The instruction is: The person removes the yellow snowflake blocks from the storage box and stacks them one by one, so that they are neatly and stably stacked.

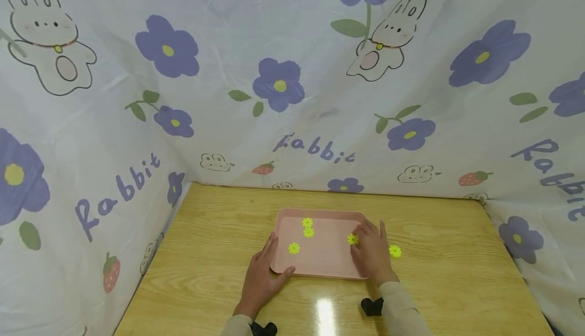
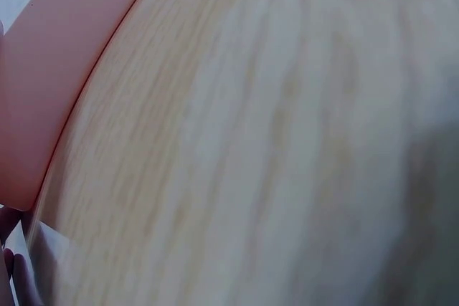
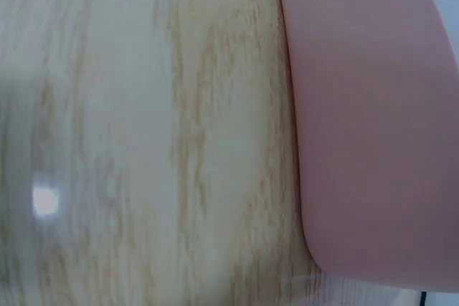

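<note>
A pink rectangular tray (image 1: 326,267) lies on the wooden table, with several yellow-green flower-shaped pieces in it. Three of these, one piece (image 1: 294,248) among them, lie in its left half. My left hand (image 1: 264,277) rests at the tray's front left corner, fingers straight along the left side and thumb at the front rim. Over the tray's right end, my right hand (image 1: 374,252) pinches another flower-shaped piece (image 1: 352,239), partly hidden by the fingertips. The tray's outer wall fills one side of the left wrist view (image 2: 64,55) and of the right wrist view (image 3: 373,127).
One more flower-shaped piece (image 1: 395,251) lies on the table, right of the tray and beside my right hand. A white cloth (image 1: 315,123) printed with rabbits and purple flowers hangs behind the table (image 1: 205,239) and along both sides.
</note>
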Motion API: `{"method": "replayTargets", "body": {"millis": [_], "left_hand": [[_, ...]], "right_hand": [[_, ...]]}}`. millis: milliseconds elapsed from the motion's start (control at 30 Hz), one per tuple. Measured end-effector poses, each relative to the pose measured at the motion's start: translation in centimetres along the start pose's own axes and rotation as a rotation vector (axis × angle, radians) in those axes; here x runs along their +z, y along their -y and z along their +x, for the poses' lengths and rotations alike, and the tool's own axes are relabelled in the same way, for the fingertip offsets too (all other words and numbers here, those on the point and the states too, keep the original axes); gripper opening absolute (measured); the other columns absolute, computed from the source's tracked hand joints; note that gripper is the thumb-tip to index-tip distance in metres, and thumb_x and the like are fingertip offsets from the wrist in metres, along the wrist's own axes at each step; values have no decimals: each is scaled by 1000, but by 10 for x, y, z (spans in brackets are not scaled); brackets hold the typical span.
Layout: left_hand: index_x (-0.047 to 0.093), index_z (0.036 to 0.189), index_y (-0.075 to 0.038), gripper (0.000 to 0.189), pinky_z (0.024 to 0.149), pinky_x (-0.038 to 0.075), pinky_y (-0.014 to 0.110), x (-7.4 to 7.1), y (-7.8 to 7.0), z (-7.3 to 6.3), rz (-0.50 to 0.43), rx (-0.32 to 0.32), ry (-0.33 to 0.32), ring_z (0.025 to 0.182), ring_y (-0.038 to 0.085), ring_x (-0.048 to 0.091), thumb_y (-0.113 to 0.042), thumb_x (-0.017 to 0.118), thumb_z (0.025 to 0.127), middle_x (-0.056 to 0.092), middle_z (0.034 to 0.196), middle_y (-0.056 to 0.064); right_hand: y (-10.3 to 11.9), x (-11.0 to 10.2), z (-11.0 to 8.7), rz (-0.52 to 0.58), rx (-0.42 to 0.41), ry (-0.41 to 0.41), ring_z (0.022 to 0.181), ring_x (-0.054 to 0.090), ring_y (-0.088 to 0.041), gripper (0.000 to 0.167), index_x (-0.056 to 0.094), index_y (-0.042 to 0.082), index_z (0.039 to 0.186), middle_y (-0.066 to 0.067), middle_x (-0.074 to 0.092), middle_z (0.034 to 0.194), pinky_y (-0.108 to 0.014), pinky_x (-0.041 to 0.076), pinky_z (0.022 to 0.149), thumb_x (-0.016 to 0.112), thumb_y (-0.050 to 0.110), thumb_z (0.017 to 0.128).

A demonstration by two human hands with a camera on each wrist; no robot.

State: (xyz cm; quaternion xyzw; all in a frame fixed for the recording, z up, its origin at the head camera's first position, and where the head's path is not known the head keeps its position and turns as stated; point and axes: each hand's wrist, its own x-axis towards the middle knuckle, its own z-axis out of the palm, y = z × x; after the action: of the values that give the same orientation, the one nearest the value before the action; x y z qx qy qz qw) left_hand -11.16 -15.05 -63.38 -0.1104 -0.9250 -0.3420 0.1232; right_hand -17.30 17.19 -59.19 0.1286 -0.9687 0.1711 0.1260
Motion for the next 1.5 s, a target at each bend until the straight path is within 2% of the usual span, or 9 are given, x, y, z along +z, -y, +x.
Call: {"method": "replayTargets", "body": {"millis": [167, 367, 500, 767, 967, 1100, 1200, 1367, 1500], "left_hand": [[36, 162, -12, 91, 113, 39, 56, 1, 0, 0, 3, -12, 7, 144, 23, 46, -59, 70, 92, 24, 171, -6], [36, 162, -12, 91, 113, 39, 56, 0, 0, -1, 0, -14, 6, 144, 24, 47, -60, 70, 92, 24, 171, -6], [36, 162, -12, 91, 113, 39, 56, 0, 0, -1, -5, -14, 4, 144, 25, 47, -60, 70, 92, 24, 171, -7], [36, 162, -13, 91, 113, 40, 57, 1, 1, -1, 2, -13, 10, 144, 25, 47, -60, 70, 92, 23, 171, -7], [36, 162, -13, 90, 112, 40, 57, 1, 1, -1, 13, -10, 12, 144, 25, 47, -60, 69, 93, 24, 170, -6], [37, 162, -13, 90, 112, 40, 57, 1, 0, -2, 11, -13, 16, 144, 25, 47, -60, 69, 93, 24, 170, -7], [37, 162, -13, 90, 112, 40, 57, 0, -1, -2, 8, -16, 18, 143, 25, 47, -60, 69, 92, 24, 170, -6], [37, 162, -12, 91, 113, 40, 57, 0, -1, -1, -1, -15, 15, 143, 26, 48, -59, 70, 92, 25, 170, -5], [36, 162, -13, 91, 113, 39, 57, 0, 0, 0, -3, -20, 18, 143, 25, 48, -60, 70, 92, 23, 171, -6]], "right_hand": [[1, 1, -1, -13, -27, -17, 122, 64, -35, 25, 77, 7, 107, -9, 77, 110, -67, 17, 121, 83, 15, 84], [0, 1, -1, -10, -30, 8, 113, 65, -34, 22, 80, 9, 107, -7, 77, 104, -71, 18, 119, 79, 14, 86], [-1, -2, -1, 30, -25, 46, 113, 63, -35, 21, 81, 9, 106, -6, 76, 97, -73, 20, 116, 78, 13, 86], [-1, -7, -1, 69, -26, 110, 113, 62, -38, 26, 80, 6, 106, 0, 69, 78, -74, 27, 113, 87, 16, 82], [-2, -3, -3, 109, -24, 120, 105, 62, -33, 28, 80, 5, 105, -3, 73, 89, -68, 35, 111, 88, 19, 82], [-4, 1, -6, 217, 2, 111, 94, 61, -24, 29, 81, 5, 106, -3, 73, 92, -54, 49, 98, 88, 21, 83], [-3, 2, -8, 322, 36, 99, 93, 61, -21, 29, 81, 5, 109, -4, 74, 97, -46, 54, 87, 86, 21, 86], [-3, -3, -10, 449, 103, 62, 105, 65, -30, 30, 79, 5, 114, -10, 75, 111, -51, 55, 94, 84, 20, 89], [-6, -11, -13, 487, 128, 21, 110, 65, -35, 31, 78, 4, 115, -12, 74, 114, -56, 52, 100, 83, 20, 89]]}}
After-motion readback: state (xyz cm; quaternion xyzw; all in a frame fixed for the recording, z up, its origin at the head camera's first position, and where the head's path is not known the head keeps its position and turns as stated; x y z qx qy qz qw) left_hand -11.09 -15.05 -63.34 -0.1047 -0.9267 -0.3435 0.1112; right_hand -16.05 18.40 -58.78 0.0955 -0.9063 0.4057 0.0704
